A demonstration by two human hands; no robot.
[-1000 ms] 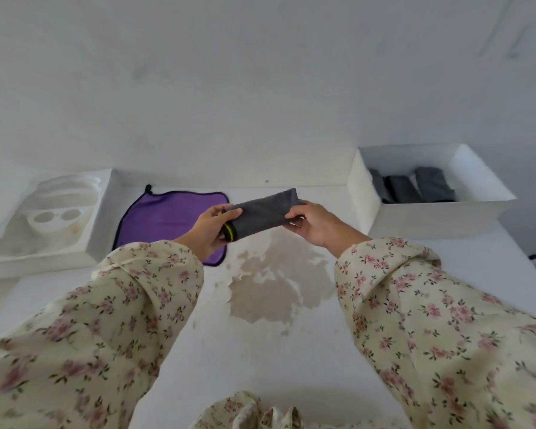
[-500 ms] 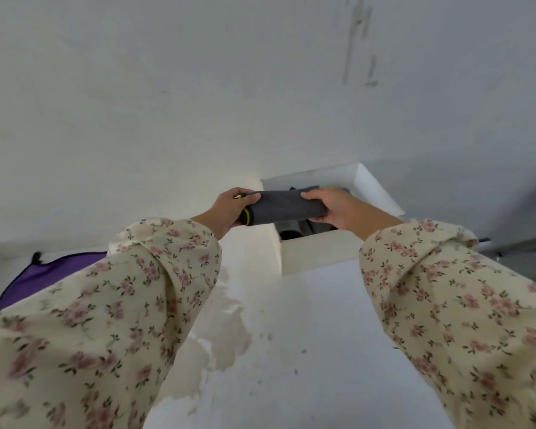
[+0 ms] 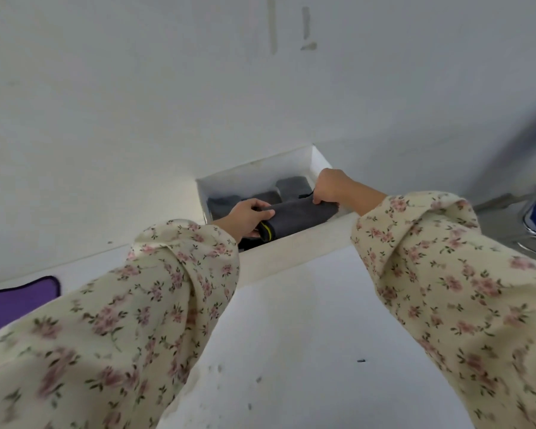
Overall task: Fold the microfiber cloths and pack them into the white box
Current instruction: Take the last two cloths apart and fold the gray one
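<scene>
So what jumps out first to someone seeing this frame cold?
At centre frame, the left hand and right hand grip a folded grey cloth by its ends at the open top of the white box. More grey cloths lie inside it. A purple cloth lies flat at far left.

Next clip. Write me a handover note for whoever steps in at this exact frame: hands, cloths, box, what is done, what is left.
Left hand grips the left end of the held grey cloth; right hand pinches its right end.
The cloth sits in the opening of the white box, by the near wall, not yet released.
Done: packed grey cloths lie at the back of the box.
Left: let go of this one, then fold and pack the purple cloth lying flat on the table.
</scene>
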